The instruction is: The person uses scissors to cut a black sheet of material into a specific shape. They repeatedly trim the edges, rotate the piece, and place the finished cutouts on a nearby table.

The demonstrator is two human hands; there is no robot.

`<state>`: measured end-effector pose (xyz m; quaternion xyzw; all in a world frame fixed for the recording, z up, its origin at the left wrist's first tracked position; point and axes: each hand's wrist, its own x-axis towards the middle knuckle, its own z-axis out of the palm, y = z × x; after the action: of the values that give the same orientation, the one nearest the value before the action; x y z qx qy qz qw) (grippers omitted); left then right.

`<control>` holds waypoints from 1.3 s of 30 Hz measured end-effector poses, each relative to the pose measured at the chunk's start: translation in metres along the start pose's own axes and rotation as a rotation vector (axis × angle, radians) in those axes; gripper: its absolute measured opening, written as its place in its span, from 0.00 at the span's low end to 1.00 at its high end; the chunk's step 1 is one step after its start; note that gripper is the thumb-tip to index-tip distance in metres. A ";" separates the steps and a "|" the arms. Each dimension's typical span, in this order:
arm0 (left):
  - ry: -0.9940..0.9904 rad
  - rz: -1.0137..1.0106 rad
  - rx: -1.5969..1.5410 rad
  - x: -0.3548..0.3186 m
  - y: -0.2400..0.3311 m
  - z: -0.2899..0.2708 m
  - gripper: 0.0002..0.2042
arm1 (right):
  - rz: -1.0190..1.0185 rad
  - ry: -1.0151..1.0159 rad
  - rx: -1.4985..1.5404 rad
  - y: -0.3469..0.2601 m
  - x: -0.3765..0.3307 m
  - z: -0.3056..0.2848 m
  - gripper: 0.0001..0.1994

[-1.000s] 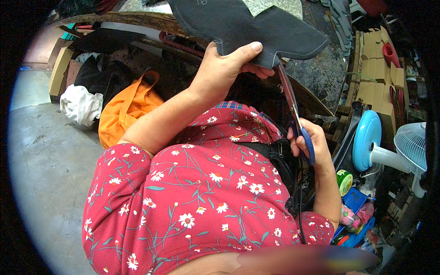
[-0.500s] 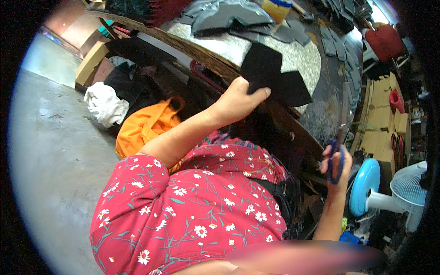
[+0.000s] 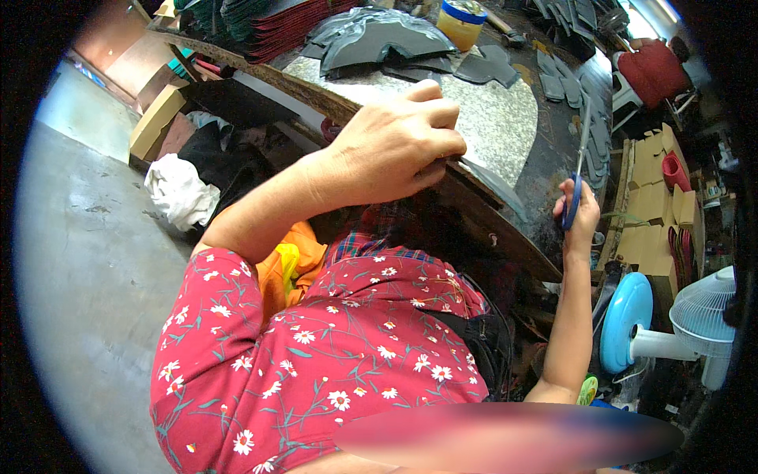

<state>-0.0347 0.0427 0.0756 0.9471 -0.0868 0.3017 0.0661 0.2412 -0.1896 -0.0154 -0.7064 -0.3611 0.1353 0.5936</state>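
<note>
Your left hand [image 3: 404, 148] is curled at the near edge of the table [image 3: 549, 154], its palm hidden, so whether it holds anything I cannot tell; your right hand [image 3: 583, 220] grips the scissors [image 3: 577, 183], blades pointing away from you. The black piece, in your left hand half a second ago, no longer shows plainly, so cutting seems paused. The thin grey sheet [image 3: 496, 191] just right of that hand might be it; I cannot tell.

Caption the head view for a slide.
Right hand holds blue-handled metal scissors; left hand curled near the brown wooden table edge.
</note>
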 end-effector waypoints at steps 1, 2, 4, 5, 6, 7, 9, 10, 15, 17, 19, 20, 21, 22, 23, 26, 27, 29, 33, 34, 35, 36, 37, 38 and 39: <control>0.018 0.034 0.032 0.005 -0.001 -0.002 0.17 | 0.023 0.013 0.109 -0.001 0.005 0.002 0.15; 0.042 0.048 0.018 0.010 -0.002 -0.004 0.16 | 0.064 0.050 0.091 -0.002 0.009 0.002 0.16; 0.069 0.094 0.041 0.019 -0.007 -0.010 0.15 | 0.132 0.084 0.070 -0.003 0.013 0.002 0.18; 0.125 0.134 0.000 0.024 -0.013 -0.012 0.13 | 0.125 0.111 0.116 -0.003 0.014 0.003 0.18; 0.163 0.162 -0.006 0.027 -0.020 -0.015 0.11 | 0.106 0.097 0.135 -0.004 0.014 0.003 0.18; 0.230 0.172 -0.009 0.030 -0.030 -0.017 0.11 | 0.101 0.095 0.120 -0.004 0.014 0.003 0.17; 0.180 0.188 0.045 0.032 -0.060 -0.027 0.15 | 0.092 0.089 0.058 -0.005 0.012 0.004 0.17; 0.276 0.221 0.129 0.035 -0.077 -0.027 0.15 | 0.096 0.084 0.101 -0.006 0.012 0.004 0.17; -0.118 0.054 0.446 0.018 -0.159 -0.028 0.15 | 0.095 0.098 0.086 -0.005 0.012 0.005 0.16; -0.320 -0.041 0.422 0.005 -0.178 -0.029 0.16 | 0.100 0.097 0.138 -0.003 0.012 0.004 0.16; -0.273 -0.113 0.338 0.002 -0.190 -0.025 0.17 | 0.149 0.124 0.076 0.000 0.013 0.003 0.15; -0.223 -0.159 0.285 0.002 -0.193 -0.020 0.17 | 0.135 0.085 0.134 0.002 0.013 0.004 0.14; -0.160 -0.190 0.212 0.003 -0.192 -0.008 0.19 | 0.127 0.091 0.139 0.002 0.013 0.002 0.14; -0.068 -0.179 0.258 0.000 -0.189 0.004 0.18 | 0.116 0.112 0.123 0.004 0.013 0.003 0.14; 0.004 -0.188 0.301 -0.004 -0.184 0.020 0.18 | 0.125 0.125 0.141 0.004 0.013 0.002 0.14; -0.222 -0.351 0.631 -0.012 -0.172 0.056 0.31 | 0.112 0.127 0.147 0.006 0.012 0.003 0.14; -0.181 -0.347 0.591 -0.012 -0.170 0.059 0.31 | 0.124 0.103 0.150 0.007 0.012 0.005 0.14; -0.268 -0.447 0.650 -0.003 -0.162 0.057 0.29 | 0.105 0.088 0.193 0.005 0.012 0.007 0.15; 0.002 -0.078 0.591 0.049 -0.122 0.072 0.19 | 0.115 0.120 0.180 -0.001 0.011 0.006 0.18; 0.001 0.061 0.437 0.065 -0.111 0.083 0.20 | 0.106 0.151 0.186 -0.004 0.010 0.007 0.19; -0.022 0.128 0.345 0.082 -0.100 0.100 0.20 | 0.109 0.177 0.186 -0.005 0.009 0.007 0.19; -0.050 0.171 0.330 0.098 -0.091 0.119 0.22 | 0.092 0.208 0.219 -0.007 0.007 0.008 0.19; -0.120 0.168 0.343 0.117 -0.086 0.138 0.23 | 0.086 0.235 0.246 -0.008 0.005 0.010 0.20; -0.123 0.139 0.352 0.131 -0.084 0.156 0.25 | 0.087 0.269 0.265 -0.009 0.004 0.012 0.20; -0.169 0.072 0.363 0.147 -0.084 0.173 0.26 | 0.083 0.347 0.239 -0.010 0.002 0.016 0.20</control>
<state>0.1975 0.0761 0.0151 0.9617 -0.0702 0.2342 -0.1241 0.2296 -0.1758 -0.0099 -0.6578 -0.2055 0.0777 0.7204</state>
